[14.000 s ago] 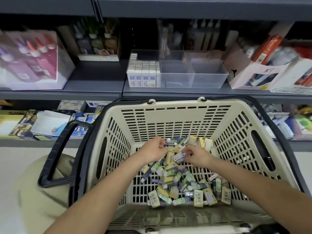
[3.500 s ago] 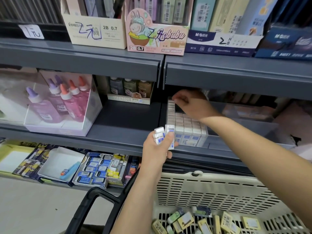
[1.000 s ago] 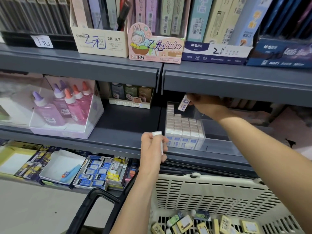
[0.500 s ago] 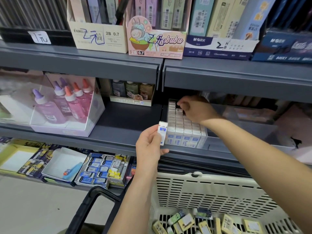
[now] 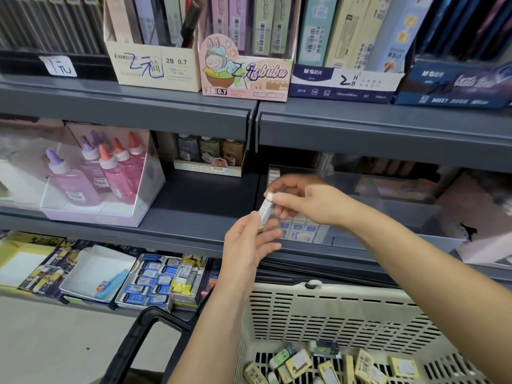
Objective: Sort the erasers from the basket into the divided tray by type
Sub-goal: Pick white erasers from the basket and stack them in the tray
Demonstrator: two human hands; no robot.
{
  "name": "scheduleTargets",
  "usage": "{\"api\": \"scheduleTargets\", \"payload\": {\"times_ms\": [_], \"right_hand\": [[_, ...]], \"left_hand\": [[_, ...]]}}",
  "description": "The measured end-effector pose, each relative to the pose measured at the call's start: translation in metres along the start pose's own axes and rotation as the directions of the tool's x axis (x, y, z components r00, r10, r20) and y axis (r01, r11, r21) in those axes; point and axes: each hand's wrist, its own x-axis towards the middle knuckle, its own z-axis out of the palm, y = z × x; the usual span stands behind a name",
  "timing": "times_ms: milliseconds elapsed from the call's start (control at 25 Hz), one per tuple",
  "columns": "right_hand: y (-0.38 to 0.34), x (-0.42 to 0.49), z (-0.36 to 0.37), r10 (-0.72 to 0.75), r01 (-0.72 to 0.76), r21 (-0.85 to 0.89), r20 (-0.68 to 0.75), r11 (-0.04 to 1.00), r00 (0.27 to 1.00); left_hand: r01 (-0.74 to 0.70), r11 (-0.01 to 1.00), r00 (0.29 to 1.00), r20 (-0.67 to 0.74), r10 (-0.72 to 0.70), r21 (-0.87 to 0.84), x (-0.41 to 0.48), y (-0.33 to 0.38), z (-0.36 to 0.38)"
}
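Back off the clear plastic divided tray, right hand now pinches small white eraser alongside left hand.
Hands hide most of the tray's stock; beige slotted basket holds yellow erasers, cut off below.

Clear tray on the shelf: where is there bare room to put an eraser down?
In the tray, the compartments right of the packed white erasers look bare. The dark shelf between the glue box and tray is bare too. Crowded: the left compartment, where the left hand and right hand hold one eraser in front.
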Motion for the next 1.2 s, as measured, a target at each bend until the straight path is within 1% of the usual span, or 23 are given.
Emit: {"api": "scheduleTargets", "payload": {"times_ms": [80,160,200,280,320,400,480,520,560,640,720,800,880,1000,1080,1160,1200], "right_hand": [[0.006,-0.004,-0.003,0.029,-0.027,0.089,-0.020,0.996,0.999],[0.011,-0.006,-0.003,0.083,-0.074,0.192,-0.041,0.979,0.996],[0.013,-0.006,-0.004,0.107,-0.096,0.215,-0.041,0.972,0.993],[0.018,-0.002,-0.014,0.139,-0.120,0.188,-0.093,0.975,0.986],[0.021,0.003,-0.022,0.144,-0.119,0.165,-0.149,0.979,0.978],[0.028,0.016,-0.043,0.144,-0.127,0.079,-0.276,0.989,0.950],[0.039,0.032,-0.057,0.129,-0.192,-0.138,-0.372,0.972,0.919],[0.046,0.040,-0.060,0.118,-0.234,-0.250,-0.405,0.940,0.907],[0.051,0.048,-0.060,0.100,-0.250,-0.323,-0.417,0.913,0.903],[0.057,0.063,-0.053,0.064,-0.218,-0.381,-0.377,0.899,0.924],[0.061,0.073,-0.043,0.082,-0.204,-0.402,-0.299,0.893,0.951],[0.066,0.078,-0.036,0.114,-0.212,-0.505,-0.218,0.837,0.969],[0.070,0.080,-0.033,0.121,-0.207,-0.558,-0.187,0.803,0.975],[0.067,0.073,-0.035,0.113,-0.207,-0.553,-0.199,0.807,0.973],[0.060,0.061,-0.036,0.078,-0.186,-0.529,-0.221,0.828,0.972],[0.051,0.038,-0.037,0.036,-0.160,-0.487,-0.253,0.859,0.967],[0.047,0.023,-0.037,0.018,-0.141,-0.438,-0.273,0.888,0.962]], "left_hand": [[-0.066,0.996,0.998,0.019,0.065,0.059,-0.001,-0.001,0.000],[-0.149,0.976,0.989,0.019,0.148,0.156,-0.001,-0.001,0.001],[-0.184,0.959,0.982,0.011,0.186,0.216,-0.002,-0.002,0.001],[-0.251,0.900,0.962,-0.016,0.274,0.356,-0.003,-0.005,0.001],[-0.261,0.869,0.954,-0.026,0.299,0.421,-0.004,-0.007,0.000],[-0.231,0.831,0.959,-0.026,0.282,0.507,-0.004,-0.009,0.000],[-0.198,0.811,0.969,-0.015,0.246,0.550,-0.003,-0.012,0.000],[-0.189,0.807,0.971,-0.015,0.238,0.560,-0.002,-0.013,-0.001],[-0.185,0.807,0.972,-0.017,0.234,0.561,-0.002,-0.013,-0.001],[-0.189,0.809,0.971,-0.015,0.237,0.556,-0.002,-0.012,-0.001],[-0.200,0.802,0.969,-0.009,0.248,0.563,-0.002,-0.013,-0.002],[-0.208,0.797,0.967,-0.006,0.256,0.568,-0.002,-0.013,-0.002],[-0.213,0.789,0.965,-0.003,0.263,0.576,-0.001,-0.015,-0.003],[-0.219,0.785,0.963,-0.001,0.269,0.579,-0.001,-0.017,-0.004],[-0.223,0.790,0.961,-0.009,0.277,0.571,-0.003,-0.016,-0.002],[-0.250,0.780,0.947,-0.023,0.320,0.574,-0.010,-0.013,0.003],[-0.280,0.760,0.930,-0.031,0.367,0.587,-0.016,-0.013,0.004]]}}
